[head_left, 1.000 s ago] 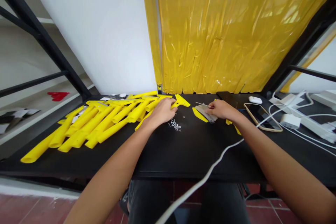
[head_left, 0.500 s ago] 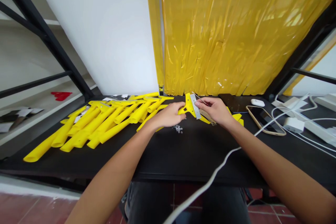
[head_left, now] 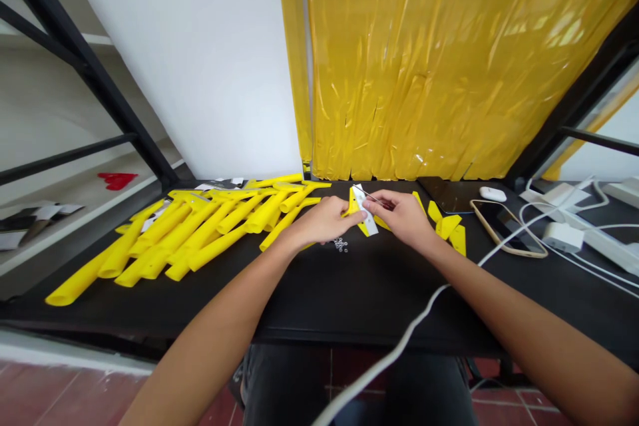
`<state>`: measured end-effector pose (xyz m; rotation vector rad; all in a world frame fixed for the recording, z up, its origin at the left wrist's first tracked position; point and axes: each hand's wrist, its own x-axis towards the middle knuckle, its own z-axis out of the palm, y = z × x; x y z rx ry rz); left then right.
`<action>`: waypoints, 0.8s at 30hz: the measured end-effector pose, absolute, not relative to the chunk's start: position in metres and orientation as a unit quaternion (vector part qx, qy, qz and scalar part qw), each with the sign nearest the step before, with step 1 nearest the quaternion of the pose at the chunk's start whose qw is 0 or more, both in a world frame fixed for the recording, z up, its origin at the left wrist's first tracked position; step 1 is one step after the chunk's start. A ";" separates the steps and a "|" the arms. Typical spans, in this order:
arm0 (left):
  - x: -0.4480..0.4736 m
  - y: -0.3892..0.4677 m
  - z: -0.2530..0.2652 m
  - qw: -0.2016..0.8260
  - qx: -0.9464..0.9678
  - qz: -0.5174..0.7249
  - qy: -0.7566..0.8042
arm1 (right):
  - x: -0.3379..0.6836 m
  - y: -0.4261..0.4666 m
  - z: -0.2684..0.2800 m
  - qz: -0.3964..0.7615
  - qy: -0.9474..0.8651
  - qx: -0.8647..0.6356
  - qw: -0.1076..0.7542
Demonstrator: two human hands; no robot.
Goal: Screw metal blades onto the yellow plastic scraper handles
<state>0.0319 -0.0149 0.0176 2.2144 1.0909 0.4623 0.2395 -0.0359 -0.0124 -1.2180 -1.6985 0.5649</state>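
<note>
My left hand (head_left: pixel 333 218) is closed round the handle of a yellow plastic scraper (head_left: pixel 353 203), its thumb pressing the head. A flat silver metal blade (head_left: pixel 367 210) with small holes lies against the scraper's wide head. My right hand (head_left: pixel 402 214) is closed, its fingertips touching the blade. A thin metal rod-like tool (head_left: pixel 363 190) sticks out leftward from these fingers; its tip is too small to make out. Several small metal nuts or washers (head_left: pixel 340 245) lie on the black table just below my left hand.
A pile of yellow scrapers (head_left: pixel 200 226) covers the table's left side. Several flat yellow pieces (head_left: pixel 448 225) lie right of my right hand, near a phone (head_left: pixel 506 226), a white earbud case (head_left: pixel 492 194) and a charger (head_left: pixel 563 237). A white cable (head_left: pixel 424 309) crosses in front of my right forearm.
The scraper and blade have tilted and moved slightly left and down. My left thumb has come forward onto the blade, and my right hand has shifted a little, uncovering yellow pieces on the right.
</note>
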 end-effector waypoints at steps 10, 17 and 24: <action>0.027 -0.003 0.017 0.315 0.821 0.179 0.441 | 0.237 -0.033 -0.018 0.238 -0.684 -0.501 0.473; 0.013 0.016 0.016 0.267 0.783 0.180 0.532 | 0.244 -0.027 -0.028 0.138 -0.791 -0.500 0.323; 0.009 0.020 0.012 0.289 0.768 0.166 0.547 | 0.249 -0.016 -0.031 0.079 -0.804 -0.530 0.257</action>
